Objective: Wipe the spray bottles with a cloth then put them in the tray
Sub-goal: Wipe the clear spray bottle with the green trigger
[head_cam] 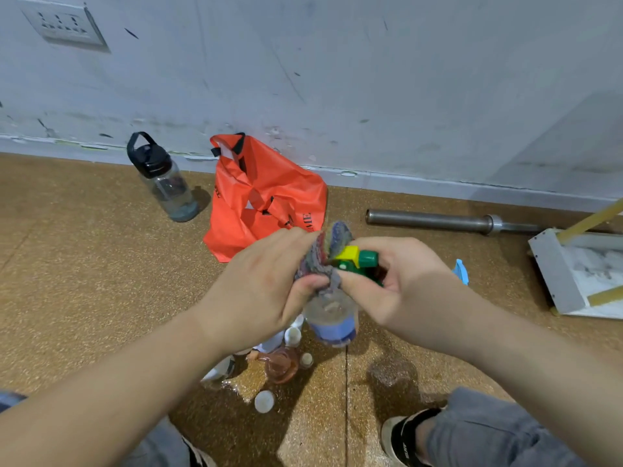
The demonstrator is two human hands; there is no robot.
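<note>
Clear plastic spray bottle [332,318], green-and-yellow trigger head: held above floor [101,264]; right hand [404,281] grips head, left hand [263,281] pinches multicoloured knitted cloth [323,254] against nozzle. Advice: rotate bottle, wipe downwards (neck first).

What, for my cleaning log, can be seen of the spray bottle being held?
The spray bottle has a clear plastic body with blue liquid low down and a green trigger head with a yellow piece. It is held roughly upright above the floor. The right hand grips its head; the left hand presses a multicoloured cloth against it.
</note>
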